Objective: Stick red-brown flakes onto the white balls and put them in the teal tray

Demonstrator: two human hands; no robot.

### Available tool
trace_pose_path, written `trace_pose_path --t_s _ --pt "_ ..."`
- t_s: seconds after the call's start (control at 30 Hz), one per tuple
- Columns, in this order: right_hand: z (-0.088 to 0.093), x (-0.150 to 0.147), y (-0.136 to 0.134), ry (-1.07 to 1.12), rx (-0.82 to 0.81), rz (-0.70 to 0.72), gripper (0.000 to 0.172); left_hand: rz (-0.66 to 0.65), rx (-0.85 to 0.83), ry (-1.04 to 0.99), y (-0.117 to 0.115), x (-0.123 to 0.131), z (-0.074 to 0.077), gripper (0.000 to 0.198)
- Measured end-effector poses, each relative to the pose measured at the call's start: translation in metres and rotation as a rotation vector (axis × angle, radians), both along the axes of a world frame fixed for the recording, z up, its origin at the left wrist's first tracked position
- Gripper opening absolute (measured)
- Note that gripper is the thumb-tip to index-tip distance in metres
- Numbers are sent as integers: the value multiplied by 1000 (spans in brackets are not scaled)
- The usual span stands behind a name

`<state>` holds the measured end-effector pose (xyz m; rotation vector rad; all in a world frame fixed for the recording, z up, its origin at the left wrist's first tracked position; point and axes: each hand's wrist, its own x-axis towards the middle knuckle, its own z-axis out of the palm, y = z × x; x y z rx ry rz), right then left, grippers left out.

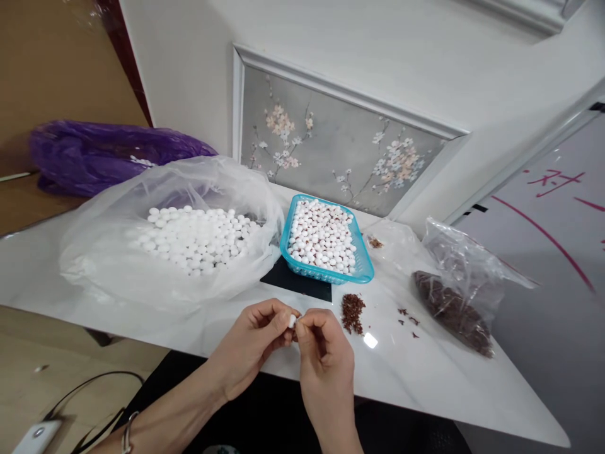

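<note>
Left hand [255, 337]: pinched white ball [292, 321], presumably steadying it.
Right hand [328, 353]: fingertips closed beside it, any contents hidden.
Brown pieces [353, 313]: lay beyond right hand, likely for reach.

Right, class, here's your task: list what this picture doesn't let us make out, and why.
All in the head view:
Small white piece: partly covered by the left hand.
Anything the right hand may pinch: too small and covered by its fingers.
Floor of the blue basket: buried under white balls.
Purple bag: contents mostly hidden by its folds.
Whiteboard: cut off by the right edge.
</note>
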<state>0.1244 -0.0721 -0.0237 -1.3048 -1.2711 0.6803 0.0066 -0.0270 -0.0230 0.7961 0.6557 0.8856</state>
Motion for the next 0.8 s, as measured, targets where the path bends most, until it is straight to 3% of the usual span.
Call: trace_pose_path --t_s 0.43,0.57,0.67,0.8 --pt "0 -2 4 -185 38 -82 16 75 24 58 0 4 0 20" --pt "0 1 5 -9 -52 -66 5 52 -20 6 1 3 -1 18" --pt "-4 10 3 130 -41 -65 10 37 -77 -48 3 1 0 13" --pt "-16 24 1 102 -52 -125 13 26 -101 -67 4 -2 4 13"
